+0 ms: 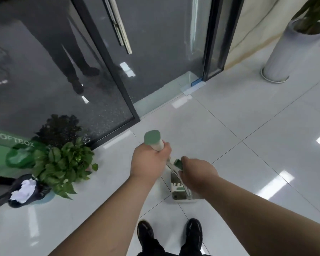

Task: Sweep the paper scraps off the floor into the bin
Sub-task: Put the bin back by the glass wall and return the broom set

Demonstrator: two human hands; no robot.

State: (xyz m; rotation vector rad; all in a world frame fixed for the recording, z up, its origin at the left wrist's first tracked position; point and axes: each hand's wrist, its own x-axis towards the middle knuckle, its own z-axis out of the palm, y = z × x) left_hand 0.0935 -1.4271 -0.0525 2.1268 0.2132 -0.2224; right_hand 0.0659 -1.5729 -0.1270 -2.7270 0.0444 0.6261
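The pale tiled floor [248, 163] spreads widest ahead and to the right of both grips, and no loose scraps show on it. The glass door [155, 52] and its dark frame close off the far side, beyond the left grip. A tall white planter [288, 52] stands well apart, far right. A leafy potted plant [63, 163] sits left of the left grip and touches the bin [42, 189]. The bin's black liner already holds white paper scraps [24, 189]. The white dustpan [179, 193] rests on the floor just under the right grip, with the person's shoes [146, 231] near behind it. I cannot tell what lies in the pan.

The left grip [150, 157] is curled round the green-capped broom handle [152, 138]. The right grip [198, 172] is wrapped round the dustpan's green handle [178, 163]. The bristles are hidden behind the arms.

The likeliest slip is in carrying the pan left to the bin. Tilting it on the way would spill whatever is in it back onto the tiles. The plant crowds the bin's near side, so a swinging broom shaft could catch the leaves or nudge the liner. The clear approach runs across the bare tiles between the left grip and the bin. The door frame leaves little room beyond.
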